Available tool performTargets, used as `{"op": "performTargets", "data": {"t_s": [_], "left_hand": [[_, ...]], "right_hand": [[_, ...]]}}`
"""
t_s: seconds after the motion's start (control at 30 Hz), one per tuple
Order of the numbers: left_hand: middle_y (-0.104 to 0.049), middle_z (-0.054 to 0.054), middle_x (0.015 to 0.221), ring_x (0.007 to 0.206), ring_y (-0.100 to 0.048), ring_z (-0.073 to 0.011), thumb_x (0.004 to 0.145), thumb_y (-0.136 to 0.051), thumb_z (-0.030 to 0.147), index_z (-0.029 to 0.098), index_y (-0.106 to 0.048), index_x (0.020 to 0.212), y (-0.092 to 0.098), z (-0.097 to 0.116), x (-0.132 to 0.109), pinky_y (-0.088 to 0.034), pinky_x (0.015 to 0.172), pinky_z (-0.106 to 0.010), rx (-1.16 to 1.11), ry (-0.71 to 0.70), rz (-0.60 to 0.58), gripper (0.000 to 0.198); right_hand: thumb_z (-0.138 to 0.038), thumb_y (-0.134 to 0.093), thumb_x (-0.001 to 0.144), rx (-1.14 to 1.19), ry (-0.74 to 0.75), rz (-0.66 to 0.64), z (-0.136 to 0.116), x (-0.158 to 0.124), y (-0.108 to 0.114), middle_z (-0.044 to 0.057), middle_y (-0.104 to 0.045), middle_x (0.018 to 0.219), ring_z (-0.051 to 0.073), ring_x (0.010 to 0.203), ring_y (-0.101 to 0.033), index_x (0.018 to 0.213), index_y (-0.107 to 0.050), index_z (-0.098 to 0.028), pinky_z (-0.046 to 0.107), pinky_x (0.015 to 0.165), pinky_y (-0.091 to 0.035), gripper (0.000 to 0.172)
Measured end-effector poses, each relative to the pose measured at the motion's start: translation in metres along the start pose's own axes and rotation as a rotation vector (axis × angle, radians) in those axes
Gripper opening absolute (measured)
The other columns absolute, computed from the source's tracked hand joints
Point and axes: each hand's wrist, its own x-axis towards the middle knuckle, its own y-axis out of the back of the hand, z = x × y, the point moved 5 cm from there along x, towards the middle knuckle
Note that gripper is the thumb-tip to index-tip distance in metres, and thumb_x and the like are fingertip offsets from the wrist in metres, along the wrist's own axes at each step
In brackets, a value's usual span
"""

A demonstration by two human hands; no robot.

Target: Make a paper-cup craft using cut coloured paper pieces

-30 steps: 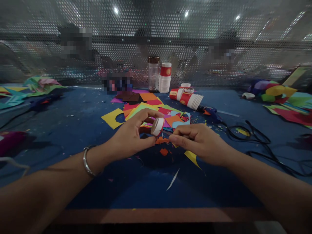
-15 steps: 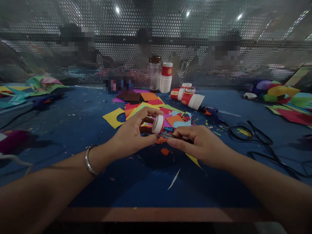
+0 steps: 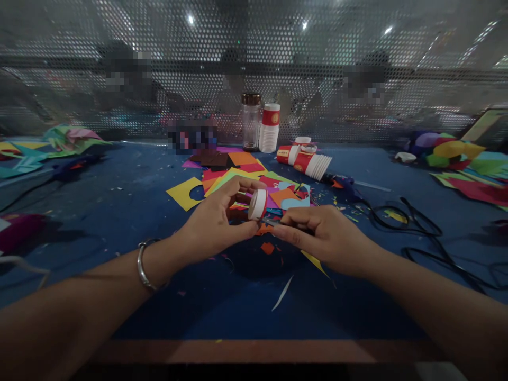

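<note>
My left hand [image 3: 222, 217] curls its fingers and thumb around the short bottom part of a paper cup [image 3: 257, 204], white with a red edge. The cup piece is tilted, its round white base turned partly toward me. From the right, my right hand [image 3: 317, 233] is closed on scissors [image 3: 270, 221]. Their metal blades point left and meet the lower edge of the cup piece; the handles are mostly hidden inside the fingers. Beneath both hands lie orange paper scraps [image 3: 268, 247].
Coloured paper sheets [image 3: 234, 174] spread behind the hands. Farther back stand a clear bottle [image 3: 251, 124] and a cup stack [image 3: 270, 132], with more cups [image 3: 305, 160] lying sideways. A glue gun [image 3: 345, 186] and its black cable [image 3: 424, 233] are right; a yellow sheet [image 3: 182, 194] lies left.
The scissor blades have shifted slightly left against the cup piece and look closer together. Both hands otherwise keep nearly the same place; the view has shifted very slightly.
</note>
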Motion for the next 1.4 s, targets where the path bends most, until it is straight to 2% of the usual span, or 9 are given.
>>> {"op": "performTargets", "data": {"t_s": [0.3, 0.4, 0.57, 0.77, 1.0, 1.13, 1.27, 1.33, 1.4], "left_hand": [[-0.063, -0.009, 0.120, 0.099, -0.062, -0.0200, 0.070, -0.075, 0.022, 0.020, -0.058, 0.115, 0.005, -0.003, 0.001, -0.056, 0.082, -0.035, 0.063, 0.044, 0.043, 0.047], [-0.065, -0.005, 0.104, 0.086, -0.062, -0.0170, 0.071, -0.074, 0.026, 0.019, -0.062, 0.105, 0.004, -0.009, 0.002, -0.054, 0.074, -0.031, 0.008, 0.187, 0.013, 0.037], [-0.063, -0.002, 0.078, 0.067, -0.055, -0.0125, 0.076, -0.071, 0.030, 0.017, -0.067, 0.081, -0.004, -0.014, 0.000, -0.045, 0.054, -0.022, -0.317, 0.425, -0.060, 0.014], [-0.067, -0.005, 0.073, 0.057, -0.054, -0.0121, 0.086, -0.063, 0.038, 0.017, -0.071, 0.079, -0.009, -0.016, -0.004, -0.045, 0.048, -0.022, -0.528, 0.607, -0.046, 0.024], [-0.068, -0.007, 0.071, 0.054, -0.054, -0.0117, 0.094, -0.053, 0.043, 0.015, -0.070, 0.084, -0.027, -0.008, -0.013, -0.039, 0.041, -0.019, -0.565, 0.724, -0.246, 0.034], [-0.065, -0.003, 0.067, 0.050, -0.053, -0.0099, 0.093, -0.055, 0.056, 0.017, -0.068, 0.087, -0.029, -0.011, -0.015, -0.037, 0.038, -0.018, -0.503, 0.686, -0.226, 0.042], [-0.056, 0.001, 0.053, 0.040, -0.048, -0.0082, 0.093, -0.051, 0.066, 0.017, -0.064, 0.076, -0.026, -0.010, -0.014, -0.036, 0.035, -0.017, -0.183, 0.482, -0.206, 0.053], [-0.054, 0.002, 0.048, 0.035, -0.048, -0.0081, 0.097, -0.044, 0.062, 0.018, -0.061, 0.073, -0.026, -0.006, -0.013, -0.037, 0.034, -0.017, -0.010, 0.394, -0.227, 0.053], [-0.055, 0.003, 0.047, 0.034, -0.050, -0.0081, 0.098, -0.046, 0.050, 0.018, -0.060, 0.075, -0.026, -0.002, -0.012, -0.038, 0.035, -0.016, 0.097, 0.349, -0.247, 0.042]], "right_hand": [[-0.051, -0.058, 0.093, 0.024, -0.052, -0.037, 0.001, 0.000, 0.000, -0.005, -0.043, 0.061, 0.009, 0.056, -0.038, 0.068, -0.055, -0.019, 0.025, 0.052, -0.029, 0.040], [-0.056, -0.060, 0.091, 0.019, -0.095, -0.017, 0.005, 0.000, 0.002, -0.005, -0.043, 0.061, 0.010, 0.056, -0.037, 0.068, -0.054, -0.020, 0.026, 0.052, -0.027, 0.043], [-0.056, -0.063, 0.088, 0.069, -0.080, 0.055, 0.005, 0.000, 0.006, -0.005, -0.045, 0.060, 0.010, 0.056, -0.039, 0.068, -0.052, -0.020, 0.025, 0.052, -0.027, 0.043], [-0.052, -0.068, 0.086, 0.065, -0.045, 0.178, 0.002, 0.000, 0.014, -0.005, -0.044, 0.062, 0.010, 0.058, -0.039, 0.070, -0.051, -0.020, 0.025, 0.053, -0.030, 0.039], [-0.042, -0.066, 0.087, 0.109, -0.022, 0.187, 0.006, 0.002, 0.008, -0.003, -0.049, 0.066, 0.010, 0.059, -0.041, 0.078, -0.059, -0.018, 0.025, 0.054, -0.033, 0.027], [-0.038, -0.065, 0.086, 0.115, -0.015, 0.173, 0.007, 0.003, 0.005, -0.003, -0.052, 0.067, 0.011, 0.061, -0.043, 0.077, -0.060, -0.018, 0.026, 0.055, -0.034, 0.022], [-0.034, -0.065, 0.083, 0.145, -0.030, 0.170, 0.009, 0.004, 0.004, -0.005, -0.047, 0.062, 0.010, 0.057, -0.039, 0.074, -0.060, -0.018, 0.025, 0.052, -0.030, 0.019], [-0.035, -0.066, 0.082, 0.172, -0.062, 0.152, 0.011, 0.004, 0.003, -0.005, -0.046, 0.062, 0.010, 0.057, -0.039, 0.075, -0.060, -0.017, 0.025, 0.051, -0.029, 0.020], [-0.037, -0.066, 0.081, 0.199, -0.093, 0.126, 0.013, 0.004, 0.001, -0.004, -0.046, 0.062, 0.011, 0.058, -0.039, 0.077, -0.061, -0.017, 0.025, 0.052, -0.030, 0.021]]}}
